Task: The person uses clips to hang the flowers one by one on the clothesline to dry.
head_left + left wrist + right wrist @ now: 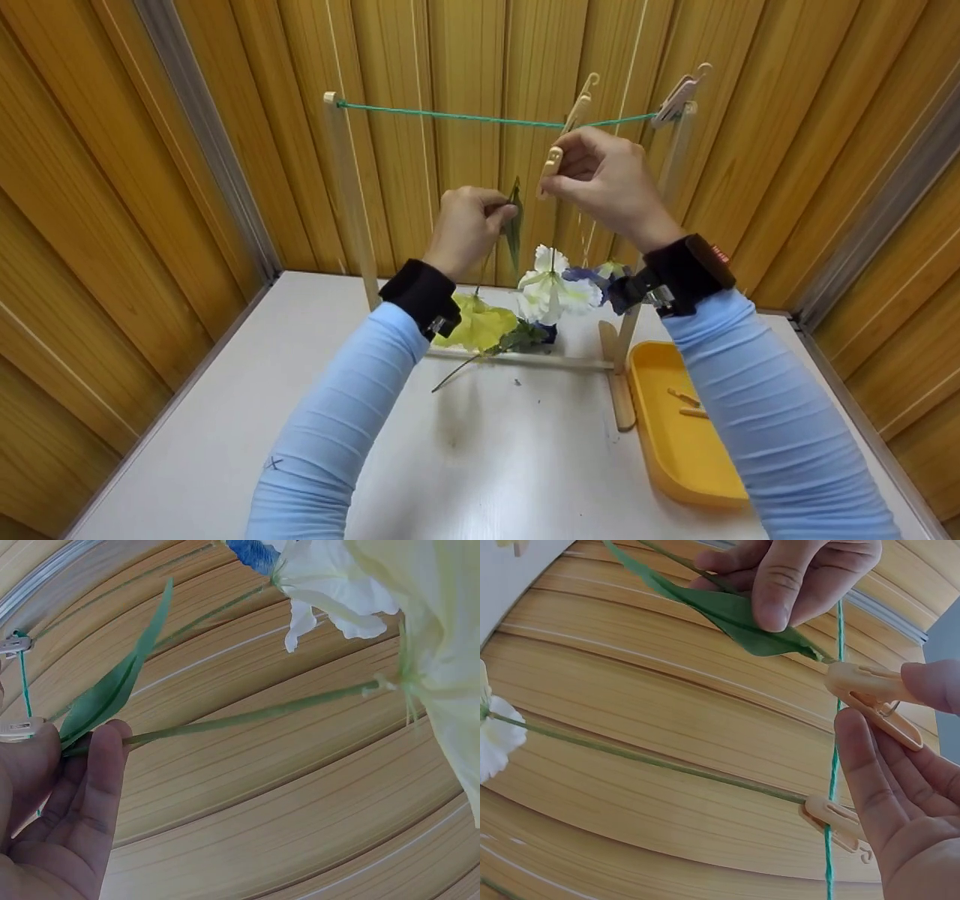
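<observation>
My left hand (pixel 469 229) pinches the green stem (pixel 247 717) of a pale yellow flower (pixel 480 326) near its top, beside a long leaf (pixel 731 611); the bloom hangs below my wrist. My right hand (pixel 607 184) pinches a beige clothespin (pixel 870 694) just right of that stem tip, close to the green string (pixel 450 116) of a small wooden drying rack (pixel 349 195). A second clothespin (pixel 832 817) on the string grips the stem of a white flower (pixel 551 289), which hangs head down. A third clothespin (pixel 679 94) sits at the rack's right post.
A blue flower (pixel 577 276) shows behind the white one. A yellow tray (pixel 675 457) with loose clothespins (pixel 686 401) lies on the white table (pixel 487 450) at the right. Wooden panel walls enclose the table on three sides.
</observation>
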The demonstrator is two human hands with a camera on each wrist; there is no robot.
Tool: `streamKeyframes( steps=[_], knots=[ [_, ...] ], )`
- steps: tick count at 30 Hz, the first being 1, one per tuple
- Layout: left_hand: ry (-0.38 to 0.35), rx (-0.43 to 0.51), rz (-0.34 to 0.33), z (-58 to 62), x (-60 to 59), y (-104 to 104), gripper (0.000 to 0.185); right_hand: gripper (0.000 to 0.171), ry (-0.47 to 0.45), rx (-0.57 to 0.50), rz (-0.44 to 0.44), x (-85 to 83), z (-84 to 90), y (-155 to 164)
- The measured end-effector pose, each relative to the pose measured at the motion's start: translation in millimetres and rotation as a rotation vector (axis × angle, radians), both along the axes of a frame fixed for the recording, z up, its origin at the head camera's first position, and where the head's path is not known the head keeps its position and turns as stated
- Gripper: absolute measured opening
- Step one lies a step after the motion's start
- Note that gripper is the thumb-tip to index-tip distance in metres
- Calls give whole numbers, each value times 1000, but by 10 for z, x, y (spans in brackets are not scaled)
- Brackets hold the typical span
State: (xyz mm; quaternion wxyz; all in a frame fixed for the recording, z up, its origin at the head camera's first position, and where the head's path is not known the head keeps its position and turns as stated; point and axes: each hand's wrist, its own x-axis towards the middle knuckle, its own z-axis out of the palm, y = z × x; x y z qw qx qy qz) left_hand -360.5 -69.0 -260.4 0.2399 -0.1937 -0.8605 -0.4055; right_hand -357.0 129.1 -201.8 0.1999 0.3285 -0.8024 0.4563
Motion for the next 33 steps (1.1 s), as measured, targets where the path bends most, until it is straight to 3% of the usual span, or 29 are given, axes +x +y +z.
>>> streamKeyframes(
  steps=[13,23,33],
  knots=[
    [-19,-25,89,152,-222,6,16,18,29,40,-95,-91,365,32],
    [-20,-12,145,214,-379,-26,17,10,-9,11,-101,-188,602,-116],
    [-28,-21,177,296,-450,-14,17,7,-41,-51,-111,-332,660,-258]
  ],
)
